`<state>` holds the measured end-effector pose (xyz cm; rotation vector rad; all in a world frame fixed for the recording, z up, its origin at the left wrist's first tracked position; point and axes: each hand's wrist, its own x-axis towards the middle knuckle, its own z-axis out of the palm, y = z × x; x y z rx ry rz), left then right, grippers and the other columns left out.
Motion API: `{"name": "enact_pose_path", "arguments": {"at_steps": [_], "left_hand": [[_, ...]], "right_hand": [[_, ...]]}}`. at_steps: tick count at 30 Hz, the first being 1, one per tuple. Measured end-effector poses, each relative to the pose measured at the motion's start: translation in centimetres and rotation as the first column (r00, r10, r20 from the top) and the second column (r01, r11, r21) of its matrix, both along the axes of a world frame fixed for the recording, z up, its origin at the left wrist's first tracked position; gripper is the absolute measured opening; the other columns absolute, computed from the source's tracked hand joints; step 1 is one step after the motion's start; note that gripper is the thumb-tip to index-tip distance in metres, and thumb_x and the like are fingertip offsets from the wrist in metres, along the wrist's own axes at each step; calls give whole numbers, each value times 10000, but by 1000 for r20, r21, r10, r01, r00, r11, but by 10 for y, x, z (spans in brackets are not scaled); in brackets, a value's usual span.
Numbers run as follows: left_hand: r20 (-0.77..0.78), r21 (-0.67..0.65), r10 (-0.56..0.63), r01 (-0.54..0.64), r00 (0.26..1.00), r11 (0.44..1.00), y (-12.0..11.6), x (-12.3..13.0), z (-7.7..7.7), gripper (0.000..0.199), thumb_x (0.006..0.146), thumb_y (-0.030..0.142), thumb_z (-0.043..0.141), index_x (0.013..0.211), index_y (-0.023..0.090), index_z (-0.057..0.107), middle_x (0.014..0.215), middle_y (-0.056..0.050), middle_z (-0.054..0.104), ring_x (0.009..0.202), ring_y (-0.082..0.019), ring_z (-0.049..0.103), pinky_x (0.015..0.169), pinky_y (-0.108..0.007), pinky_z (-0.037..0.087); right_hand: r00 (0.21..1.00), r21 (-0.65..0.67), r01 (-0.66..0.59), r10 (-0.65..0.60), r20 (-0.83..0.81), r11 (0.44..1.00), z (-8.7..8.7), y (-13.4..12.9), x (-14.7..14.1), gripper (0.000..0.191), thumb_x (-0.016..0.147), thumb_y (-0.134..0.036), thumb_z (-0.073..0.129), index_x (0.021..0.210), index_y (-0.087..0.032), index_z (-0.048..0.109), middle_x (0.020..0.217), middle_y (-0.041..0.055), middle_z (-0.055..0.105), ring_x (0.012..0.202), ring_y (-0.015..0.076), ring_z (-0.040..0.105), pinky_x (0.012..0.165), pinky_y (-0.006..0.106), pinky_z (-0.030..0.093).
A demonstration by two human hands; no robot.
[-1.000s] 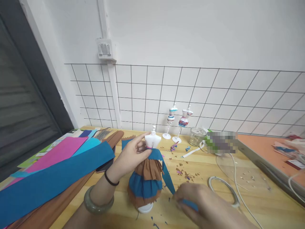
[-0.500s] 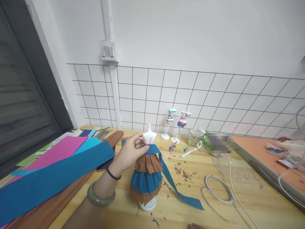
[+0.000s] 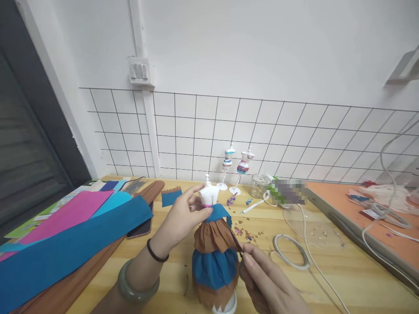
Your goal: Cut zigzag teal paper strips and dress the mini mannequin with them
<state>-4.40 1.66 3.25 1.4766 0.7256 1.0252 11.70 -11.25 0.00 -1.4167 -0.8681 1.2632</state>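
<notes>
The small dress form (image 3: pixel 209 196) stands toward the near side of the desk (image 3: pixel 179 253), its white base (image 3: pixel 229 305) well apart from the far edge along the wall. Its long axis runs upright, neck knob pointing up and tiered skirt (image 3: pixel 214 266) flaring down; in view the top leans slightly left. The left hand (image 3: pixel 181 213) grips it around the waist, thumb across the front by the blue strip (image 3: pixel 218 212), other fingers at the left of the bodice. To the skirt's right, the fingers of the right hand (image 3: pixel 268 277) pinch a thin dark piece (image 3: pixel 238 245) (tool or folded cloth, I cannot tell which), which slants up and left beside the brown tier. Two smaller forms (image 3: pixel 243 165) stand near the desk's far edge.
</notes>
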Motion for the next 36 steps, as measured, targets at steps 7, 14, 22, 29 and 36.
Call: {"name": "enact_pose_path", "arguments": {"at_steps": [7,14,22,29,36], "left_hand": [[-39,42,5,-3,999,999,-5,3,2,551,708,170,617,1224,173,424,1131,-104,607,1019,-203,576,885,-340,447],[-97,103,79,-69,992,992,-10,6,4,546,691,173,628,1207,182,451,1092,-82,627,996,-199,584,889,-339,446],[-129,89,90,-79,988,993,-16,9,8,567,696,177,619,1232,186,435,1094,-95,617,1014,-205,571,840,-320,477],[-145,79,104,-94,984,992,-22,10,12,523,703,176,610,1201,211,454,1047,-68,631,986,-190,582,765,-278,507],[-159,88,126,-113,979,990,-24,11,11,517,703,180,608,1195,225,456,1035,-61,626,964,-188,587,721,-267,525]], "right_hand": [[994,1,-92,92,-52,996,8,15,-6,489,736,-628,492,970,-200,532,522,-82,374,369,30,202,363,164,106],[979,-24,-150,145,-144,988,3,22,-4,503,696,-624,536,937,-182,513,499,-92,403,322,10,197,336,155,96],[970,-6,-143,139,-198,990,7,24,-9,455,685,-585,579,878,-179,508,478,-99,387,325,8,185,323,141,101],[967,8,-129,128,-221,992,7,29,-13,503,639,-614,602,869,-180,495,446,-110,389,280,-1,200,306,143,86],[961,42,-108,115,-250,993,15,25,-19,444,695,-572,590,865,-180,471,455,-116,338,329,8,167,346,162,80]]}}
